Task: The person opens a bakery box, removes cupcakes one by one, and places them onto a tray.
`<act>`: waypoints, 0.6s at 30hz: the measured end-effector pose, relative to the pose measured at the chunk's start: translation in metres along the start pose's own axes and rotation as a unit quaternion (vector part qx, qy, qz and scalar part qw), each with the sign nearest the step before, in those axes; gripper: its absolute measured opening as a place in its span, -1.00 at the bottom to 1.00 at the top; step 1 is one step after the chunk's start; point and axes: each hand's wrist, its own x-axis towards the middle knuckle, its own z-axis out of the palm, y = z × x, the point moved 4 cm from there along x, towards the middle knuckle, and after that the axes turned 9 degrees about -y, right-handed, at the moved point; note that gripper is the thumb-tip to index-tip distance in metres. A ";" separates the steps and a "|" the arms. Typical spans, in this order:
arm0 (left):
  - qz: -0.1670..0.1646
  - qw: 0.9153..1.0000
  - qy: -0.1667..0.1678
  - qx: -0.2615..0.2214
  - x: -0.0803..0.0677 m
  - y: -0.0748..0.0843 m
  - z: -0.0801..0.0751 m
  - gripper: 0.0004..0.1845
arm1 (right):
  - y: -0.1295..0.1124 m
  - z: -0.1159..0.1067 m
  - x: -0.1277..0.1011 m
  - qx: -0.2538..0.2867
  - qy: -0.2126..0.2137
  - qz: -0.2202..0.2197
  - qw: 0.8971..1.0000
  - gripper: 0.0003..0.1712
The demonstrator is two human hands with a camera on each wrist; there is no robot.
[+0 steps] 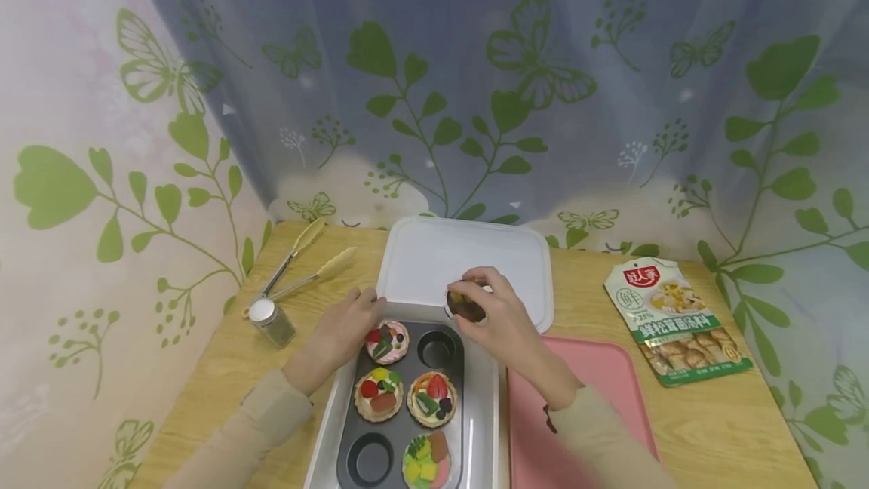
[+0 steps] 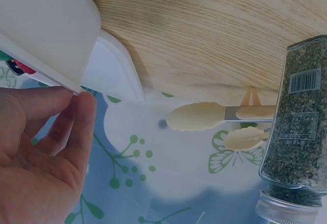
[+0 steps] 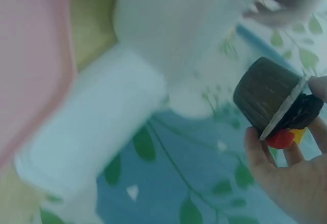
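My right hand holds a toy cupcake by its rim, over the box's far right corner. Its brown ridged cup and dark, red and yellow topping show in the right wrist view. My left hand pinches the rim of a white box near its far left corner; the left wrist view shows thumb and fingertips on that edge. Inside the box lies a dark muffin tin with several topped toy tarts, such as one with a strawberry. The tin's near edge is out of view.
A white lid lies behind the box. To the left are tongs with pale tips and a spice jar with a metal cap. A pink tray and a food pouch lie right. Patterned curtains hang behind.
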 end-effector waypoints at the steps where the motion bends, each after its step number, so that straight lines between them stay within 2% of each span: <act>1: 0.000 1.000 -0.001 -0.001 0.000 0.000 0.000 -0.79 | 0.000 -0.009 -0.001 -0.003 0.010 0.001 1.000 -0.49; 5: -0.005 1.000 -0.010 -0.007 0.001 0.001 0.000 -0.82 | 0.004 -0.042 -0.008 -0.022 0.051 0.010 0.998 -0.49; 9: -0.010 1.000 -0.016 -0.013 0.002 0.001 0.000 -0.83 | 0.017 -0.064 -0.024 -0.044 0.066 0.039 0.996 -0.47; 13: -0.016 1.000 -0.014 -0.012 0.001 0.002 -0.001 -0.79 | 0.034 -0.073 -0.045 -0.056 0.069 0.069 0.994 -0.48; 18: -0.016 1.000 -0.006 -0.011 0.002 0.002 -0.001 -0.71 | 0.049 -0.074 -0.066 -0.059 0.067 0.085 0.992 -0.50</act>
